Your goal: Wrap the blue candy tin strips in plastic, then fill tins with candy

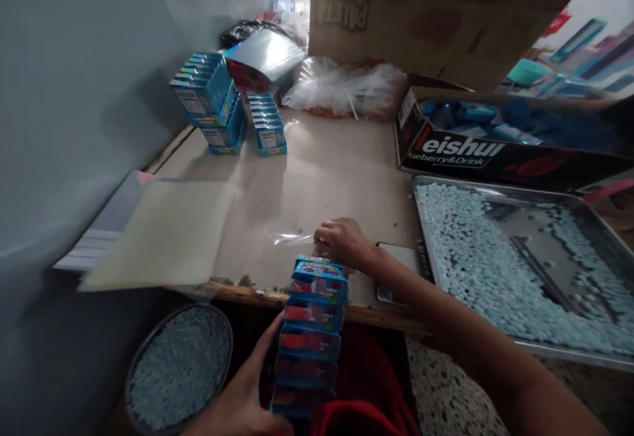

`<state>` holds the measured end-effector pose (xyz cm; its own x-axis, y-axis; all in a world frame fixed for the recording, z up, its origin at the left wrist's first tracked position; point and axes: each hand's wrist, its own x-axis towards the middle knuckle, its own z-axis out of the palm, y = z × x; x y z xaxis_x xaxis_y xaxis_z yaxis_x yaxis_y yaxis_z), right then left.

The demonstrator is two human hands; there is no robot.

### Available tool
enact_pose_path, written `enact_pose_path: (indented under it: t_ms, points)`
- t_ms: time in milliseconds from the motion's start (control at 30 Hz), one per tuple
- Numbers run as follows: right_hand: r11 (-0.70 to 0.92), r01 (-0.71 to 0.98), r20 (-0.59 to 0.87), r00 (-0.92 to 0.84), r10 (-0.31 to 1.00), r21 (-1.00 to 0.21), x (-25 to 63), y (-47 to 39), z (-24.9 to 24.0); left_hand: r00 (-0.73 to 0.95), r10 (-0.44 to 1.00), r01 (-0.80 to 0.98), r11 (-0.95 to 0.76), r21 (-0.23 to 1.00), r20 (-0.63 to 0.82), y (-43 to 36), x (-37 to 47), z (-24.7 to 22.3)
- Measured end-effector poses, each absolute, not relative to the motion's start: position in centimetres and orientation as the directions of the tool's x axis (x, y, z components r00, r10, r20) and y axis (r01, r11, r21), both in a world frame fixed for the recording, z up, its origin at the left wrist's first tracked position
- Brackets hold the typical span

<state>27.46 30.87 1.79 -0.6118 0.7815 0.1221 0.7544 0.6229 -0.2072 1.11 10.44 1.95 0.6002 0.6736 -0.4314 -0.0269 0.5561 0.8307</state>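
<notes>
My left hand (247, 383) is wrapped round a row of small blue candy boxes (312, 317) at the table's front edge. The boxes stand in a line in a blue display tray, with red showing through their fronts. Just beyond the row, my right hand (341, 241) is closed, fingers curled, at the end of a thin strip of clear plastic film (291, 238). The fingertips appear to pinch that film, though they are partly hidden. A phone-like flat device (396, 264) lies under my right forearm.
Filled blue display boxes (211, 102) are stacked at back left, beside a single one (267, 125). Pale sheets (163, 231) overhang the left edge. Right are a black carton (446, 145) of blue packets and a metal tray (419, 191) of candies. A candy-filled tub (230, 337) stands below.
</notes>
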Motion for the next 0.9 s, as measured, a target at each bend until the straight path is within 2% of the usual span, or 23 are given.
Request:
enact_pose_path:
  t_ms: [100, 167, 200, 233, 267, 300, 333, 400, 500, 600, 667, 800, 833, 900]
  points:
    - [0.630, 0.739, 0.138, -0.616, 0.775, -0.238, 27.8, 30.2, 1.3, 0.611, 0.659, 0.103, 0.484, 0.869, -0.439, 12.5, -1.4, 4.0]
    - [0.612, 0.742, 0.166, -0.590, 0.790, -0.275, 28.3, 29.8, 1.0, 0.465, 0.787, 0.294, 0.295, 0.909, -0.406, 15.4, -3.0, 5.0]
    - [0.602, 0.743, 0.177, -0.577, 0.798, -0.291, 28.4, 29.7, 0.8, 0.339, 0.887, 0.400, 0.166, 0.901, -0.314, 17.2, -3.4, 5.4]
    - [0.592, 0.745, 0.183, -0.564, 0.805, -0.307, 28.6, 29.6, 0.7, 0.228, 0.962, 0.493, 0.019, 0.870, -0.150, 19.1, -3.5, 5.7]
    - [0.582, 0.748, 0.188, -0.552, 0.813, -0.320, 28.7, 29.5, 0.6, 0.194, 0.980, 0.566, -0.147, 0.811, 0.042, 21.2, -3.1, 5.9]
    - [0.570, 0.752, 0.192, -0.538, 0.821, -0.331, 28.8, 29.5, 0.6, 0.249, 0.947, 0.618, -0.316, 0.720, 0.202, 23.2, -2.3, 6.1]
    - [0.561, 0.755, 0.196, -0.526, 0.827, -0.340, 28.8, 29.5, 0.6, 0.378, 0.880, 0.638, -0.472, 0.609, 0.287, 25.0, -1.2, 6.2]
    - [0.551, 0.753, 0.195, -0.517, 0.833, -0.359, 29.0, 29.4, 0.6, 0.597, 0.757, 0.642, -0.649, 0.408, 0.265, 27.8, 1.3, 6.3]
    - [0.531, 0.734, 0.151, -0.521, 0.840, -0.424, 29.5, 29.0, 0.8, 0.728, 0.672, 0.641, -0.737, 0.213, 0.135, 29.6, 4.1, 6.1]
    - [0.477, 0.716, 0.060, -0.523, 0.850, -0.510, 30.4, 28.0, 1.5, 0.768, 0.634, 0.620, -0.771, 0.144, 0.090, 29.8, 4.8, 5.2]
    - [0.417, 0.706, -0.008, -0.513, 0.858, -0.573, 30.9, 27.2, 2.2, 0.773, 0.630, 0.606, -0.769, 0.205, 0.077, 29.8, 4.6, 4.7]
    - [0.275, 0.670, -0.098, -0.463, 0.881, -0.690, 31.3, 25.7, 5.0, 0.762, 0.647, 0.574, -0.704, 0.417, 0.044, 29.9, 4.5, 5.9]
    - [0.249, 0.670, -0.098, -0.434, 0.895, -0.699, 31.2, 25.4, 6.0, 0.753, 0.656, 0.574, -0.696, 0.431, 0.055, 29.6, 4.5, 6.7]
    - [0.218, 0.682, -0.076, -0.373, 0.924, -0.699, 30.7, 24.7, 8.3, 0.714, 0.687, 0.603, -0.702, 0.379, 0.135, 28.7, 4.5, 8.4]
